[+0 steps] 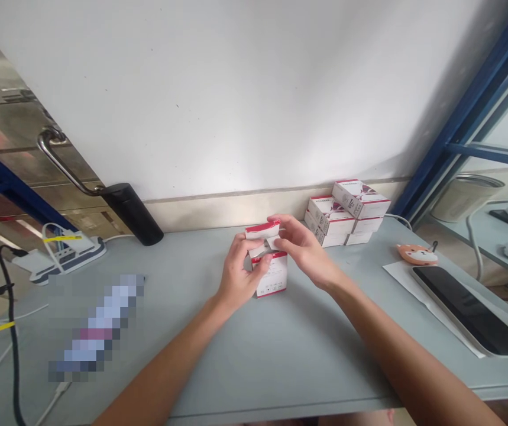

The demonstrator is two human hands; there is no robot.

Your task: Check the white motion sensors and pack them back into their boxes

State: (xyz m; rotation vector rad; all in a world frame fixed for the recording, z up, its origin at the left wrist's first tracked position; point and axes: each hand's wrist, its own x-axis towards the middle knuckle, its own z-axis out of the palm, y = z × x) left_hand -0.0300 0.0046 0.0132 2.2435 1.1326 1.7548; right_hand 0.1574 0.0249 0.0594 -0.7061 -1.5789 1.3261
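A small white and red cardboard box (272, 278) stands upright on the grey table in front of me, its top lid flap (260, 231) raised. My left hand (241, 269) grips the box's upper left side, thumb on the front face. At the top right, my right hand (295, 242) has its fingers on the raised lid and a white inner flap. What lies inside the box is mostly hidden by my fingers and the flaps.
Several similar boxes (331, 216) are stacked by the wall at right. A black cylinder (132, 213) and a power strip (70, 260) stand at left, near a blurred-out object (98, 328). A black-screened device (471, 310) and an orange animal-shaped item (417, 254) lie at right.
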